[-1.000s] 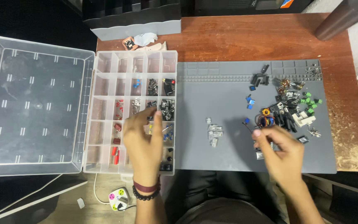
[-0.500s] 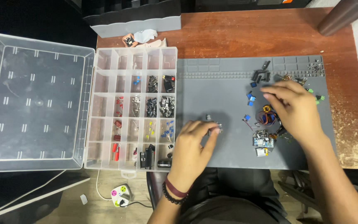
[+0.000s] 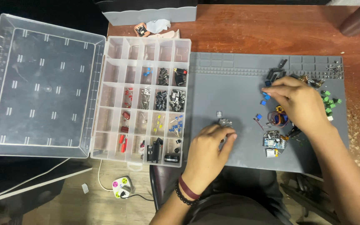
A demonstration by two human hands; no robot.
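My left hand (image 3: 208,148) rests on the grey work mat (image 3: 230,89), its fingertips pinched on small silver metal parts (image 3: 224,122); one more silver part (image 3: 219,113) lies just above. My right hand (image 3: 298,102) lies palm down over a pile of small electronic components (image 3: 278,75) at the mat's right side, fingers reaching toward blue parts (image 3: 264,97). Whether it holds anything is hidden. A clear compartment organizer (image 3: 140,98) with sorted components sits left of the mat, its lid (image 3: 38,85) open flat.
Green parts (image 3: 329,101), a small circuit board (image 3: 272,141) and wired pieces (image 3: 278,118) lie around my right hand. A grey bin (image 3: 151,14) stands at the back of the wooden table (image 3: 271,31). A small colourful gadget (image 3: 121,184) lies on the floor below.
My left hand left the organizer and came to the silver parts on the mat. My right hand moved from the mat's front edge up onto the component pile.
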